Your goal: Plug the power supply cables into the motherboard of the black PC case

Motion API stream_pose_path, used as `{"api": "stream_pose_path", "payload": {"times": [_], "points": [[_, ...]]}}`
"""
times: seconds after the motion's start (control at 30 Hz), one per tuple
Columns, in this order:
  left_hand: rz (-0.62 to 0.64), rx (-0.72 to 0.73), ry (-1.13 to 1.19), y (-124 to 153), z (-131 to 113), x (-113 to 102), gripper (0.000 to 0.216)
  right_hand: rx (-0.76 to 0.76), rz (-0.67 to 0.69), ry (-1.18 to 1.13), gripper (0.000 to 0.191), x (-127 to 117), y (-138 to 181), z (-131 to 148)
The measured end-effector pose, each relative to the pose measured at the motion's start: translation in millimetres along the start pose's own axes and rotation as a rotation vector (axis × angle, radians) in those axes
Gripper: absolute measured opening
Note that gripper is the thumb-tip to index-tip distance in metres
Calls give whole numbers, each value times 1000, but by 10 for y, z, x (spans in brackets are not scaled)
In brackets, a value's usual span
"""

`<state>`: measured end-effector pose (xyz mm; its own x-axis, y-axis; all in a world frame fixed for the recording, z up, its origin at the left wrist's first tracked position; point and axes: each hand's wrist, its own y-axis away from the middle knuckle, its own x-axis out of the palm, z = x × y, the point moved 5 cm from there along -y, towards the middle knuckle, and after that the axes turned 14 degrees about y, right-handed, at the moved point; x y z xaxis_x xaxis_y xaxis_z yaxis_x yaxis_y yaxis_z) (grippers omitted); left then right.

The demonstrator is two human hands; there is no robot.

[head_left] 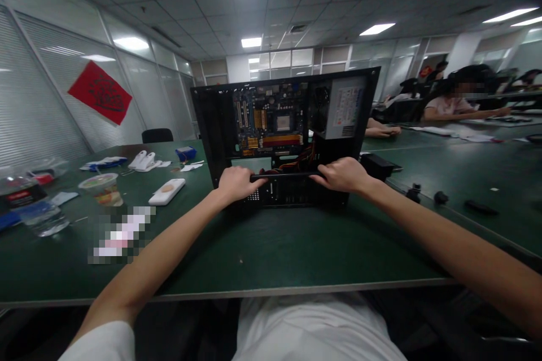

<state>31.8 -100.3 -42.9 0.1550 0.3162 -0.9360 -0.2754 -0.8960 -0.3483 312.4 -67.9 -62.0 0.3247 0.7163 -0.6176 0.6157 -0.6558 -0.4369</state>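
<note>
A black computer case stands open on the green table, its open side facing me. Inside show a blue motherboard, a grey power supply at the upper right and a bundle of red and yellow cables. My left hand is closed over the left part of the case's near bottom rail. My right hand grips the same rail further right. Both arms reach straight forward from my body.
To the left lie a white phone-like device, a cup with a lid, a plastic water bottle, white items and a small blue box. Small black parts lie right. People sit at the far right table.
</note>
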Motion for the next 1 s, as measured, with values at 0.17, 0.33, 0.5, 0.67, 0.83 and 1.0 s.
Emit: {"api": "stream_pose_path", "payload": {"times": [0.17,0.33,0.5,0.67,0.83,1.0], "points": [[33,10,24,31,-7,-9,78,5,34,-9,62,-51,21,5],[29,13,15,39,-4,-35,80,47,94,-101,65,-205,-59,5],[137,72,101,2,16,-49,77,-29,-24,-475,43,-532,-523,169],[153,51,345,-165,107,-185,51,-161,157,-633,46,-568,-1088,487],[358,13,274,-479,201,-222,68,-182,156,-729,32,-524,-1284,606],[378,232,449,-722,96,-301,74,46,47,-1132,29,-683,-1248,228]]}}
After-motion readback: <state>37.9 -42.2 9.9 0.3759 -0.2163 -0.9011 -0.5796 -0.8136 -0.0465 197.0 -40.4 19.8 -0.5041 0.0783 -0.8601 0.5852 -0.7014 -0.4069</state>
